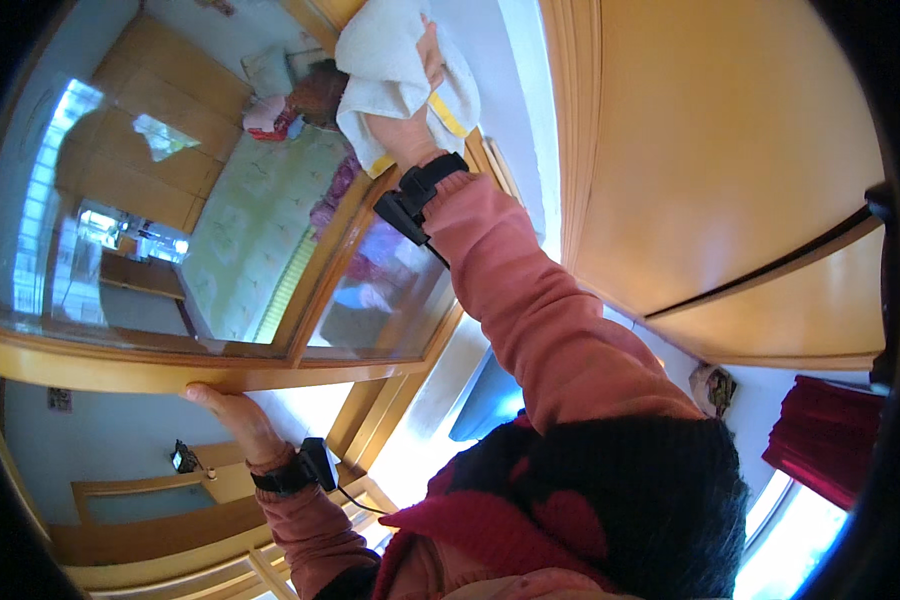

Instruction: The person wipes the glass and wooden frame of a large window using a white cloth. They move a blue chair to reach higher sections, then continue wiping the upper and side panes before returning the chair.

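A white towel with yellow stripes (379, 56) is bunched in my right hand (405, 135) at the top of the view. Towel and hand lie over the upper part of a wooden-framed glass panel (330, 270). Folds of cloth cover part of that hand's fingers. Lower down on the left, my left hand (240, 420) holds the panel's outer wooden edge (135, 373), its other fingers hidden behind the wood. Each wrist wears a black strap with a small device, the right one (420, 187) and the left one (300, 469), both with cables.
Behind or reflected in the glass appears a bed with a green sheet (240, 232). Large curved wooden panels (705, 150) rise on the right. A dark red curtain (817, 442) hangs by a bright window (787, 540). A wooden door (157, 517) shows at lower left.
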A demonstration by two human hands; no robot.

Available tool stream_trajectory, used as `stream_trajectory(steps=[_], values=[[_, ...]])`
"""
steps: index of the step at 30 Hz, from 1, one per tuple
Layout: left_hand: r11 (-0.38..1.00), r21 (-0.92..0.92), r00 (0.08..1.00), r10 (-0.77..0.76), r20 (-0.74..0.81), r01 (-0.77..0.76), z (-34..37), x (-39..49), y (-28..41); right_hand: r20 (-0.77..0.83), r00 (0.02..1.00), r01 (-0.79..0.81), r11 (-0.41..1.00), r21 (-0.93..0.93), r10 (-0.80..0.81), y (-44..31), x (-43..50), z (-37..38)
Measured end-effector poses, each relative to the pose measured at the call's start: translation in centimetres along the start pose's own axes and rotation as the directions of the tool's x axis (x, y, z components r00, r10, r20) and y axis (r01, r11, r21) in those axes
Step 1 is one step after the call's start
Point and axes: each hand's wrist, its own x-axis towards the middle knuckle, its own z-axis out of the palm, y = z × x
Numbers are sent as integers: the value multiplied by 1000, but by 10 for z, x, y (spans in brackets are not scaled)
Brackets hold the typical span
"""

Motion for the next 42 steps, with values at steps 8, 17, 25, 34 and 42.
stream_trajectory(steps=[8,17,25,34,42], values=[[1000,-14,996,-28,-86,27,27,-14,19,30,989,-144,988,-59,146,36,-61,-31],[1000,-14,996,-16,-84,15,20,-12,17,84,926,-355,926,-130,367,66,-141,-59],[996,90,985,6,-172,9,32,-18,21,126,803,-555,807,-201,583,96,-206,-88],[997,61,967,-22,-254,39,45,-20,27,141,647,-715,661,-227,749,124,-245,-112],[995,23,976,-85,-199,92,34,-14,22,156,284,-942,306,-137,946,150,-256,-136]])
